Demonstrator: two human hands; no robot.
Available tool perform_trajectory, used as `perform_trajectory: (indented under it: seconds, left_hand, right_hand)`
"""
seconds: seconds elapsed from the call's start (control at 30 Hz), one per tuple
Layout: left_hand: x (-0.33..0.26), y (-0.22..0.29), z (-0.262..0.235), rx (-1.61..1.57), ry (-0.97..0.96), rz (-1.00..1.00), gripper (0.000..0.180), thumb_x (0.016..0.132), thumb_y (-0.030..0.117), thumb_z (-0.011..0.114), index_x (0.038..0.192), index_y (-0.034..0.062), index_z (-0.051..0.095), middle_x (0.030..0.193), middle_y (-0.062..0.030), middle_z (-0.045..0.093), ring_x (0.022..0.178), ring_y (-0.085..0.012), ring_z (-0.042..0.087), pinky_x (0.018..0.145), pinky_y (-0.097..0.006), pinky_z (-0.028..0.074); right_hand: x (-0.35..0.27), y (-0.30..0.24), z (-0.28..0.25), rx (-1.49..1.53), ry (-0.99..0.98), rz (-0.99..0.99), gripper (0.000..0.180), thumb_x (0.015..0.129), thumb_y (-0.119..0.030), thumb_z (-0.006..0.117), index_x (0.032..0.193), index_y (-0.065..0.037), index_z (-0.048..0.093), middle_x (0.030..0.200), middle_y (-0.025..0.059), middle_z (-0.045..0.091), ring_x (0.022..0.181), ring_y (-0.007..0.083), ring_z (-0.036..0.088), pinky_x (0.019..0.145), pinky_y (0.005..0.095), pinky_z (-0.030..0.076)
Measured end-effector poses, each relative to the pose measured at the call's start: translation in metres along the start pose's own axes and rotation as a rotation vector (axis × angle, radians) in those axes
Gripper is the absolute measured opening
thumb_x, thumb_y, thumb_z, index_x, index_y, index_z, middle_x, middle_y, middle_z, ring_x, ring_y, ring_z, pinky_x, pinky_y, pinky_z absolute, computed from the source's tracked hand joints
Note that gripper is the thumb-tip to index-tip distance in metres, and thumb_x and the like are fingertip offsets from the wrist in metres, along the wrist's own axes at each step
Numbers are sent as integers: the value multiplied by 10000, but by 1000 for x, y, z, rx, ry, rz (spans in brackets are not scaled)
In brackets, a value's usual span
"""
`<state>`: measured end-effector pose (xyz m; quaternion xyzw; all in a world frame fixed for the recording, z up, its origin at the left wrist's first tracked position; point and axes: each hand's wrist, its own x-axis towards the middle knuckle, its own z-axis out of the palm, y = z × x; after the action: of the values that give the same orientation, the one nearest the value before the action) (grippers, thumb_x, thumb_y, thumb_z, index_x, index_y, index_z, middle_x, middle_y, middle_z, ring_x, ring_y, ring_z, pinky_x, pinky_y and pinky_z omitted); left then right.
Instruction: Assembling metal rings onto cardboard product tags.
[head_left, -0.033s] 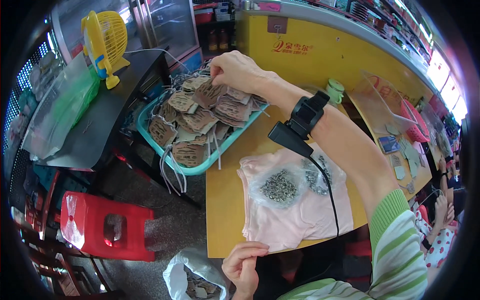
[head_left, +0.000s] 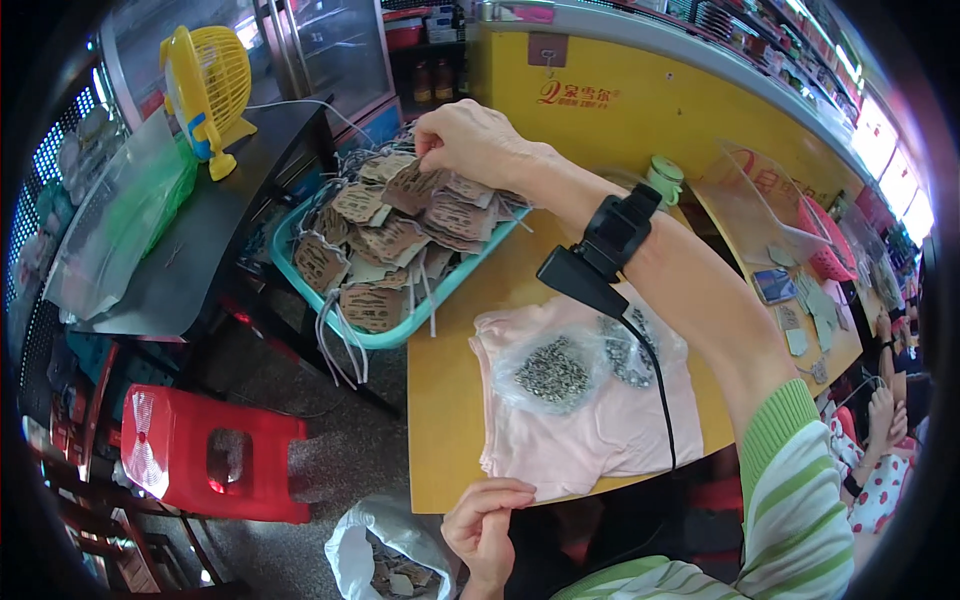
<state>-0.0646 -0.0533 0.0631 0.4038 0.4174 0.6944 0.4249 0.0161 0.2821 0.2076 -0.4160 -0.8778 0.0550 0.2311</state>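
My right hand (head_left: 470,145) is closed on a brown cardboard tag (head_left: 412,188) at the top of a heap. The heap of printed brown tags (head_left: 368,308) with white strings fills a turquoise plastic basket (head_left: 398,335); several strings hang over its near rim. My left hand (head_left: 483,530) is at the table's front edge, beside a folded pale pink garment (head_left: 540,460). Its fingers are curled and pressed together, and anything between them is too small to make out. On the garment lie two clear plastic bags of small metal pieces, one nearer (head_left: 553,375) and one partly behind a cable (head_left: 628,350).
A black device with a cable (head_left: 610,240) is strapped to my right wrist. A white sack (head_left: 360,525) of scraps stands below the table (head_left: 437,420). To the left are a red stool (head_left: 270,430) and a yellow fan (head_left: 210,90). Another person's hands (head_left: 885,415) show at far right.
The whole view has shifted slightly, with the table and garment a little further left. Both hands keep the same pose, and the right still grips the tag.
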Motion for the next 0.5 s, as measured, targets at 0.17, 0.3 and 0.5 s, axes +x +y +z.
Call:
perform_trajectory:
  seconds: [0.17, 0.3, 0.5]
  left_hand:
    - [1, -1, 11, -13, -118, 48, 112, 778, -55, 475, 775, -50, 588, 830, -186, 622, 713, -193, 582, 646, -275, 482]
    - [0, 7, 27, -104, -133, 3, 323, 846, 160, 620, 1095, -23, 525, 1083, -185, 582, 841, -204, 594, 699, -315, 493]
    - [-9, 11, 58, -586, -315, -336, 685, 763, 257, 770, 1278, -7, 404, 1225, -190, 532, 1080, -267, 583, 777, -352, 528]
  right_hand:
    - [-80, -28, -48, -75, 382, -345, 104, 805, -127, 607, 847, -33, 587, 757, 150, 590, 830, 350, 563, 814, 444, 430]
    - [-183, -83, -112, 170, 67, 32, 160, 810, -150, 623, 860, -22, 542, 760, 97, 559, 695, 228, 574, 640, 335, 451]
    - [-305, -94, -107, 437, -51, 173, 175, 784, -53, 715, 910, -28, 596, 769, 48, 613, 635, 128, 617, 582, 234, 480]
